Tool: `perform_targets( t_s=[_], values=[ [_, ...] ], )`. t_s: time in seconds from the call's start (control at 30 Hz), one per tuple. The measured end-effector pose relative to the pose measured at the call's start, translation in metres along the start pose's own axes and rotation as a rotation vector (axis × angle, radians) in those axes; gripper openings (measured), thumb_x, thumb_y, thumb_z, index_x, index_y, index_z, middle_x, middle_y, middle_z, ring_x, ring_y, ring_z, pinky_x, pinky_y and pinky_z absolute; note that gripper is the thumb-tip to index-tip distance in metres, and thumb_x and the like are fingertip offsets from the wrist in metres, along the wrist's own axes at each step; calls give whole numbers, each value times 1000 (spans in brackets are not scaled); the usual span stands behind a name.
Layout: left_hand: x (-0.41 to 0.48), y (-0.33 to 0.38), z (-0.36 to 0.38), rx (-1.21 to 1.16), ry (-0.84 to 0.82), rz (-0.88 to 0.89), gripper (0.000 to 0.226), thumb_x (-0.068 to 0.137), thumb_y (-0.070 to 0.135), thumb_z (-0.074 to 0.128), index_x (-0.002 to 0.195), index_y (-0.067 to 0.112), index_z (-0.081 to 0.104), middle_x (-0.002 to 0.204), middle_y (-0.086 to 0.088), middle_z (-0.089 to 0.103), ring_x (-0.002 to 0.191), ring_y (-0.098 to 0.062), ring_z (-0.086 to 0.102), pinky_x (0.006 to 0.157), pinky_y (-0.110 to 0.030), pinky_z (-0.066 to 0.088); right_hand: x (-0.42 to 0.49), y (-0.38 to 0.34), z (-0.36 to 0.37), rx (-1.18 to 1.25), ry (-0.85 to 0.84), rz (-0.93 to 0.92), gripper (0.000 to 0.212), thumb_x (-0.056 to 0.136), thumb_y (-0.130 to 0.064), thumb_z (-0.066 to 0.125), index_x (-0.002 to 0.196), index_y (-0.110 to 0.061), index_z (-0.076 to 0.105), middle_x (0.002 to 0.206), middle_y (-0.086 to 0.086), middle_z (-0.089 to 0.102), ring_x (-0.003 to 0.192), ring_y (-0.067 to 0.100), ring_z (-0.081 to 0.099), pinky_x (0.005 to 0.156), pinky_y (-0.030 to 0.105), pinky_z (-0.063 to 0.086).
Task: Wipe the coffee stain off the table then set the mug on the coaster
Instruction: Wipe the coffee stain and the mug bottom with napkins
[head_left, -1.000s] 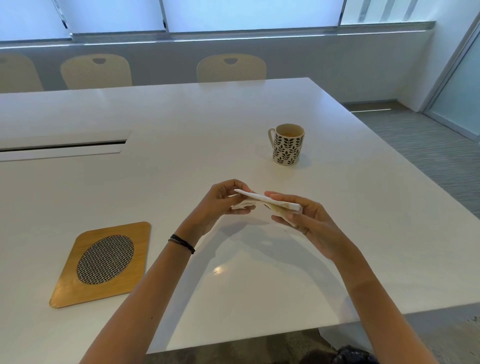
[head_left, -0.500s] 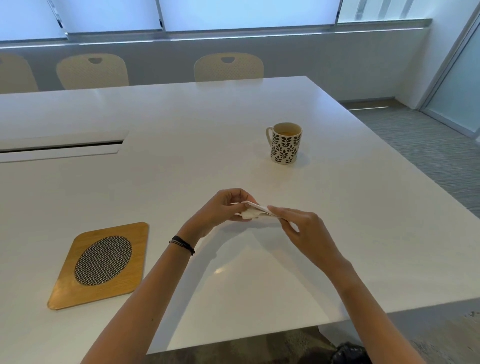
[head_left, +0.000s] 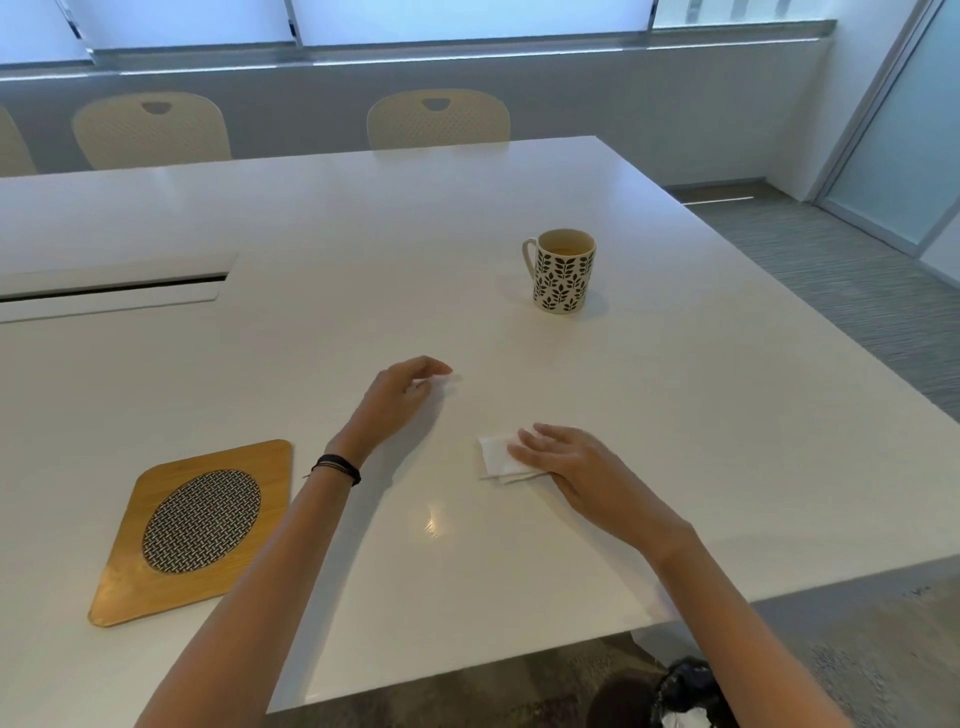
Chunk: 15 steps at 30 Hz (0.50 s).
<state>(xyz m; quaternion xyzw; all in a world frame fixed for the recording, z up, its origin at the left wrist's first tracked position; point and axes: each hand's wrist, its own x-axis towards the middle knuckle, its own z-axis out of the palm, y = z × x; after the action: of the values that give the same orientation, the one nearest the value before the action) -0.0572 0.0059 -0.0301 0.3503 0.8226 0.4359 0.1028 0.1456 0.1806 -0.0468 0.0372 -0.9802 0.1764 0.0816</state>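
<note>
A folded white napkin (head_left: 493, 456) lies flat on the white table (head_left: 701, 415), and my right hand (head_left: 563, 460) presses on it with the fingers stretched out. To the left and a little farther away, my left hand (head_left: 402, 391) hovers just over the table and pinches a small white piece of tissue (head_left: 445, 382) at its fingertips. The leaf-patterned mug (head_left: 564, 275) stands upright beyond both hands, with brownish liquid inside. At the near left lies the wooden coaster (head_left: 130, 587) with a woven oval inset. I see no coffee stain on the table.
A long cable slot (head_left: 111, 287) is set into the table at the far left. Cream chairs (head_left: 439, 119) line the far edge. The table's right edge drops to grey carpet (head_left: 852, 291). A dark object (head_left: 685, 691) sits below the near edge.
My hands have come apart. The right hand has brought the folded napkin down flat onto the table. The left hand has drawn away to the left with a small piece of tissue.
</note>
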Motion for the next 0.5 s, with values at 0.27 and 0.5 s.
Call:
perform_targets(
  t_s=[0.27, 0.5],
  values=[
    [17, -28, -21, 230, -109, 2, 36, 98, 13, 42, 133, 14, 50, 151, -7, 34, 143, -20, 24, 120, -39, 11, -25, -31, 17, 192, -198, -37, 48, 99, -6, 37, 139, -27, 22, 147, -10, 13, 140, 6, 4, 121, 29, 0],
    [34, -32, -31, 209, -182, -11, 39, 98, 18, 44, 136, 14, 45, 155, -9, 26, 146, -21, 17, 120, -43, 6, -20, -79, 43, 493, -249, -190, 40, 95, 1, 42, 133, -11, 47, 145, -5, 29, 140, 0, 12, 117, 18, -5]
  ],
)
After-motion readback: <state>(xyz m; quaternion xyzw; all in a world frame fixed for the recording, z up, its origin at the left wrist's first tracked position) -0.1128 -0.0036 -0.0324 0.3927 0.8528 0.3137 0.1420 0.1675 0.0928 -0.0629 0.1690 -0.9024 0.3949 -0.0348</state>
